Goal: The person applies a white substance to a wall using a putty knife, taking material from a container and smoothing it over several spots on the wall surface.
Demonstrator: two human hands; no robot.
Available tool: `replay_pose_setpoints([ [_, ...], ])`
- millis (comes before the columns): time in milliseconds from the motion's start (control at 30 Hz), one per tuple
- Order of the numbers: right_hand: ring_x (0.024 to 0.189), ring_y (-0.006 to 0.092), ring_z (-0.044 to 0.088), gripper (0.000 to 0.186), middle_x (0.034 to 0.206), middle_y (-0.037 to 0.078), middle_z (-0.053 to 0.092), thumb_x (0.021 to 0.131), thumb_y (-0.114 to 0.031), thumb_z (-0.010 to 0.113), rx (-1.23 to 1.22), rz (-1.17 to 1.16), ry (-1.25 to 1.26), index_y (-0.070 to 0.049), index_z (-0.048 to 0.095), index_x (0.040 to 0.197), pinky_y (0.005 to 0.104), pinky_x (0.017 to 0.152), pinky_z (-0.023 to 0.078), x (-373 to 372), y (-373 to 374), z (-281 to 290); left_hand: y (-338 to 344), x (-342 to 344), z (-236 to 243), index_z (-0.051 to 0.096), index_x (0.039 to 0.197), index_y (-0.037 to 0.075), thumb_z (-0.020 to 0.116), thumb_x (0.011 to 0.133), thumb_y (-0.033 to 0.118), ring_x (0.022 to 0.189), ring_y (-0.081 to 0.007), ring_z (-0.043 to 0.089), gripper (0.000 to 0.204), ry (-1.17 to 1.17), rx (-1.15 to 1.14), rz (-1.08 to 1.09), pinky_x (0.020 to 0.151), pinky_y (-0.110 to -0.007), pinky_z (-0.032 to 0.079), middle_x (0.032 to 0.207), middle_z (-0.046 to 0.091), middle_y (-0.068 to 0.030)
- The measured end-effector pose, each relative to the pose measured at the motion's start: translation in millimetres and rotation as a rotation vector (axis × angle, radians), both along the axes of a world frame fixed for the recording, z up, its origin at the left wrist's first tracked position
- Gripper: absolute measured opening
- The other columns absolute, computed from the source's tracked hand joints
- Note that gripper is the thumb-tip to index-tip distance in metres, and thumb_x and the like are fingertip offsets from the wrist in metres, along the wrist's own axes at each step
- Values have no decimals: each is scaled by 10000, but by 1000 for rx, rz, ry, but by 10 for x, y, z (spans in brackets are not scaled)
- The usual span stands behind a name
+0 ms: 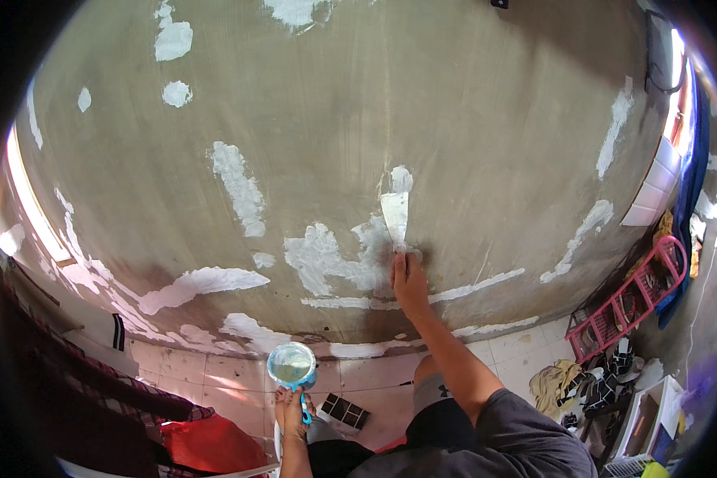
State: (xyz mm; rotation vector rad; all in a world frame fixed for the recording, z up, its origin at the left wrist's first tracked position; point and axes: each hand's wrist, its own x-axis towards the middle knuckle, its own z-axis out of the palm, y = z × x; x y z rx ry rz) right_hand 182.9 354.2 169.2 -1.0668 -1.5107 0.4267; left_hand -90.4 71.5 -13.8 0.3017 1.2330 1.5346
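My right hand [409, 279] grips a putty knife [395, 217] by its handle, the broad, white-smeared blade pointing up the wall. The blade lies at or very close to the grey-brown wall [494, 151], just below a small white putty patch [401, 177]. A thin vertical line runs up the wall above that patch. Low in front of me, my left hand [289, 410] is closed round the handle of a light-blue mug [311, 376]. Pale putty coats the mug's inside. Left of the knife, a larger rough white patch [319, 255] covers the wall.
A pink rack [633, 293] leans by the right wall, with crumpled clothes [556, 384] beside it on the tiled floor [231, 370]. Red cloth [215, 444] and dark checked fabric [119, 390] lie at lower left. A black-and-white object [345, 412] sits near my feet.
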Motion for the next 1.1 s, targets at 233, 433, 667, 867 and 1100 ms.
replay_pose_setpoints([
  [233, 542, 100, 489, 361, 632, 16, 504, 1073, -332, 423, -7, 171, 343, -60, 500, 848, 278, 517, 409, -100, -191, 747, -123, -13, 41, 540, 969, 102, 607, 987, 250, 430, -195, 496, 164, 8, 19, 13, 395, -324, 421, 657, 558, -70],
  [433, 559, 110, 510, 366, 624, 22, 510, 1065, -330, 438, -110, 43, 214, -48, 496, 838, 289, 528, 423, -17, 71, 639, -39, -4, 61, 538, 988, 99, 595, 992, 254, 429, -194, 486, 165, 24, -9, 8, 399, -322, 419, 670, 550, -72],
  [667, 533, 87, 461, 360, 620, -4, 467, 1079, -336, 407, 13, 202, 379, -57, 496, 870, 263, 506, 403, -29, -102, 595, -58, 26, 142, 533, 971, 106, 590, 990, 251, 436, -192, 488, 157, 32, -19, 4, 399, -318, 413, 665, 544, -68],
  [867, 556, 119, 524, 375, 607, 20, 496, 1056, -348, 454, -72, 74, 280, -53, 510, 831, 305, 520, 430, -37, 57, 843, -116, -32, 12, 527, 957, 109, 604, 984, 254, 435, -194, 488, 166, 5, -17, 2, 390, -322, 413, 647, 544, -59],
  [1100, 500, 115, 506, 377, 596, 25, 506, 1059, -336, 443, -128, 179, 337, -50, 509, 821, 302, 470, 416, -136, -282, 408, -85, 7, 40, 517, 964, 104, 595, 991, 272, 436, -197, 489, 187, 31, -16, -17, 397, -323, 417, 665, 546, -67],
])
